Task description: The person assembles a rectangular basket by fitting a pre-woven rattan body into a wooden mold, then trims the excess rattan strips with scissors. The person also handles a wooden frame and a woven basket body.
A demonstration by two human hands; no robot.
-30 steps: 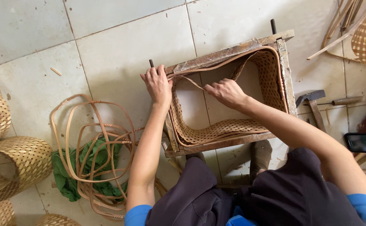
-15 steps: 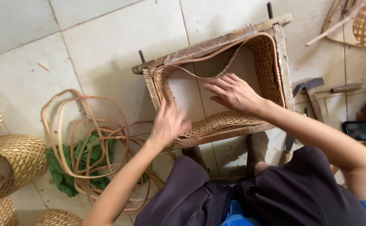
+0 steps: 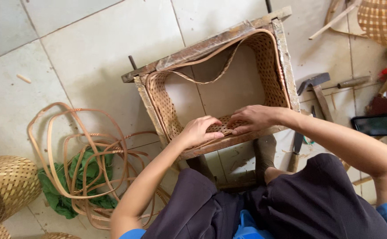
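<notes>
Risk as judged: loose rattan strip (image 3: 211,75) sagging across the top inside of the woven basket wall (image 3: 277,66) could spring further out of the rim if the near edge gets pushed hard; wooden frame mould (image 3: 211,42) stands tilted on the tiled floor (image 3: 91,44), braced by the person's socked feet, so a heavy press might tip or slide it; thin weave at the near edge could kink under fingertip pressure; left hand (image 3: 198,130) lies curled over the near inner edge of the weave, fingers (image 3: 213,135) bent and pressing down, nothing gripped that shows; right hand (image 3: 253,117) flat beside it, fingertips on the same woven edge, open, holding nothing; the two hands almost touch; weave sits directly under both sets of fingers, lining the frame; hammer (image 3: 315,86) on the floor to the right; coil of rattan strips (image 3: 69,163) over a green cloth (image 3: 58,199) to the left, well apart
</notes>
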